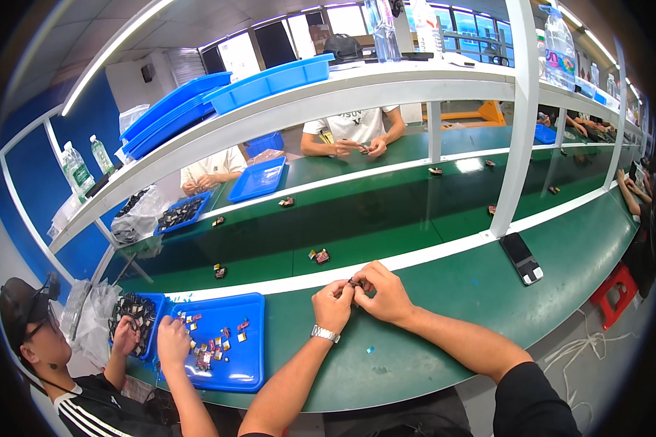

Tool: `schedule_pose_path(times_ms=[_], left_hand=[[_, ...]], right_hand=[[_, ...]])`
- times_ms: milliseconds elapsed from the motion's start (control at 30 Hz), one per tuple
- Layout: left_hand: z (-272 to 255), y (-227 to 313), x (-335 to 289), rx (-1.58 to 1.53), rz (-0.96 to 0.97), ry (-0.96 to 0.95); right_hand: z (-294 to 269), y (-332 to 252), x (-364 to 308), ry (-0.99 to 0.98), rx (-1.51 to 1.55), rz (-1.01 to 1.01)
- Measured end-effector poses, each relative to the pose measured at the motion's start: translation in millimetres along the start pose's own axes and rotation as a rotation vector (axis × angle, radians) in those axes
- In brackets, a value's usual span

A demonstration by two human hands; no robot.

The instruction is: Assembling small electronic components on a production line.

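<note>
Over the green worktable [430, 320], my two hands meet close together. My left hand [332, 309], with a silver watch at the wrist, pinches a small dark part [353, 283]. My right hand [385, 294] is closed on the same part from the other side. The fingers cover most of it, so its exact kind is hidden. Beyond my hands, a small red and yellow electronic assembly [321, 256] lies on the dark green belt. To the left, a blue tray [254, 349] holds several similar small red, yellow and white pieces.
At my left a person [51, 357] reaches into the blue tray, beside a bin of black parts [135, 313]. A black phone [519, 256] lies to the right. A white shelf post [521, 131] rises beyond it. Other people work across the belt.
</note>
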State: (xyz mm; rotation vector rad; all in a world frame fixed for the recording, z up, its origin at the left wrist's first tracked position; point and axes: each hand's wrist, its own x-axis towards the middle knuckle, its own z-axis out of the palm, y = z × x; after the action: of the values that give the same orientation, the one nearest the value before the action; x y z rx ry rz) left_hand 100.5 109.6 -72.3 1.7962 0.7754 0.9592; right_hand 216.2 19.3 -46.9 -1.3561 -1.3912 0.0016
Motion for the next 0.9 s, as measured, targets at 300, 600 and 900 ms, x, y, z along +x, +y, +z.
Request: schedule_pose_path(times_ms=[300,600,900], left_hand=[[5,-4,1,-0.235,-0.029,-0.058],[3,2,-2,-0.139,0.003,0.024],[9,-18,7,0.005,0.073,0.033]], right_hand=[[-4,4,1,0.023,-0.016,0.008],[-2,1,0,0.016,0.003,-0.009],[-4,57,21,0.069,0.112,0.355]])
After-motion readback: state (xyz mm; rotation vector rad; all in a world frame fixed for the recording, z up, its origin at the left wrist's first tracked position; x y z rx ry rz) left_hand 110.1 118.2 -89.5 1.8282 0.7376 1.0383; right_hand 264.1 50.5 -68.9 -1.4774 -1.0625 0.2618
